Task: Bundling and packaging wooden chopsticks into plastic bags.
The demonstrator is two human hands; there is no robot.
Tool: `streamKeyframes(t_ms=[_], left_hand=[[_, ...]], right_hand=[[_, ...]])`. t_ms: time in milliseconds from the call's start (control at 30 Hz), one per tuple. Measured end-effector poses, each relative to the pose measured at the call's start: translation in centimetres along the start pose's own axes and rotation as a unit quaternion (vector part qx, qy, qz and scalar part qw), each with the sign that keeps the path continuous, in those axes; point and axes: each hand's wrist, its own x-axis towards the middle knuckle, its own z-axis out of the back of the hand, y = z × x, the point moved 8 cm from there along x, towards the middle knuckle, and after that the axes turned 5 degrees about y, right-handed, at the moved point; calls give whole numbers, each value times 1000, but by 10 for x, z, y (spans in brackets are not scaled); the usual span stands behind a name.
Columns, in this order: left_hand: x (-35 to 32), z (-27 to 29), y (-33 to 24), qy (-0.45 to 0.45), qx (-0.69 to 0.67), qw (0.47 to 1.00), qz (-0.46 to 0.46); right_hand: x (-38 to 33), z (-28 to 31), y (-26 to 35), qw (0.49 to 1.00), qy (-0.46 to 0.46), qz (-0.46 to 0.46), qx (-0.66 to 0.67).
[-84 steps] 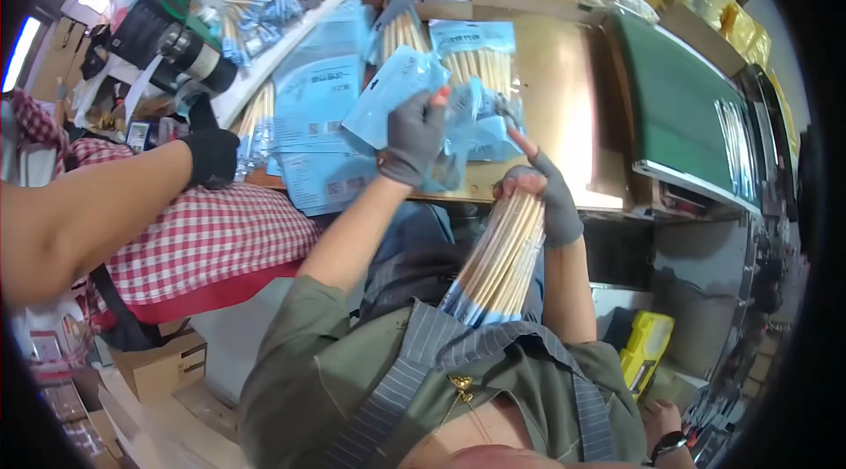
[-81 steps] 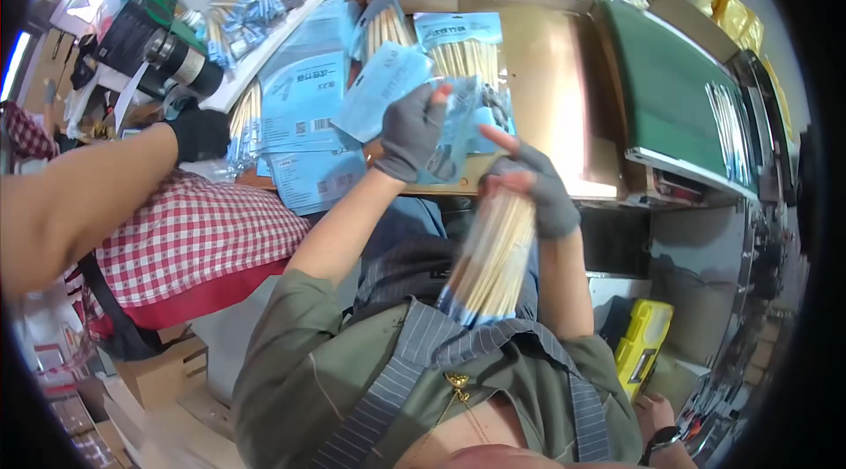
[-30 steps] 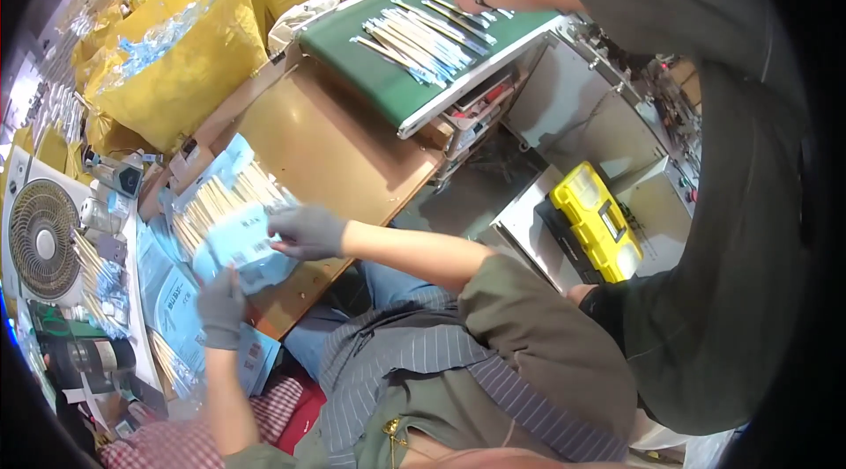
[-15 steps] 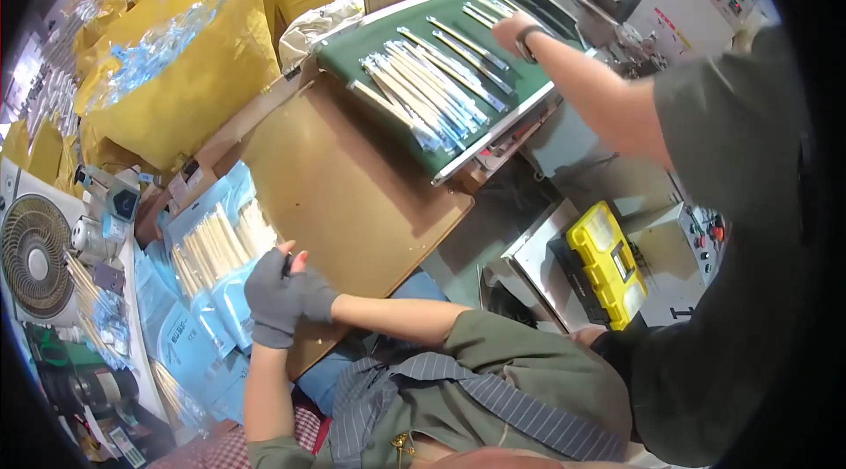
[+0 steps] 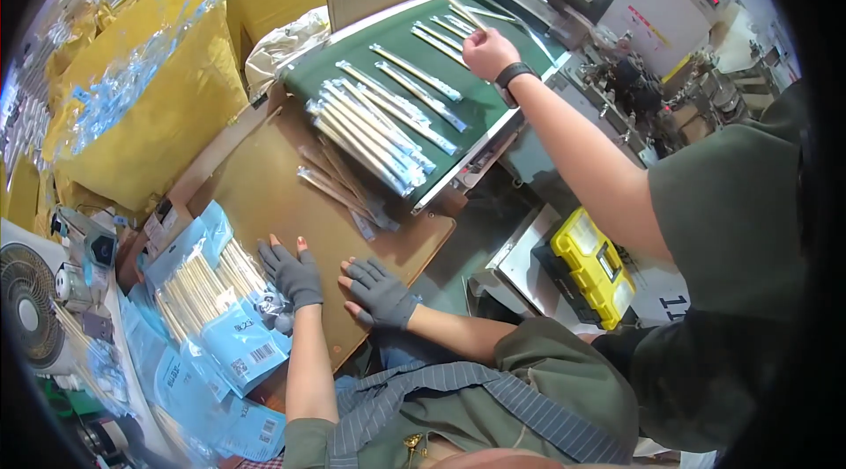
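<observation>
Both my hands wear grey fingerless gloves and rest on a brown board, holding nothing. My left hand (image 5: 296, 277) lies palm down with fingers spread, right beside a blue-and-clear pouch (image 5: 242, 341) full of pale wooden sticks (image 5: 189, 293). A little to its right, my right hand (image 5: 381, 295) is also stretched out, fingers apart. Beyond them, a few film-wrapped sticks (image 5: 339, 192), slightly blurred, lie over the board just below the green belt (image 5: 308, 73). On the belt's near end sits a bunch of wrapped sticks (image 5: 370, 139) resembling chopsticks.
At the right, a co-worker's hand (image 5: 491, 53) pinches one wrapped stick above the belt. More blue pouches (image 5: 167, 372) lie at the left by a fan (image 5: 31, 302). Yellow sacks (image 5: 150, 99) stand behind. A yellow-and-black toolbox (image 5: 592, 266) sits right of the board (image 5: 256, 178).
My hands, together beside the pouch before, are now apart and flat on the board. Several wrapped sticks have come onto the board. The co-worker's hand has lifted a stick off the belt.
</observation>
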Motion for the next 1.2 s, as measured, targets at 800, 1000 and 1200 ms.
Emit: streamKeyframes(t_ms=[800,1000,1200], left_hand=[[2,-13,13,-48,104,993,-30],[2,-10,5,-36,86,995,-29],[1,-10,6,-50,95,994,-30]], right_hand=[[-4,-2,3,999,-39,8,-29],[-7,1,2,999,-50,11,-18],[-6,2,4,999,-38,10,-24]])
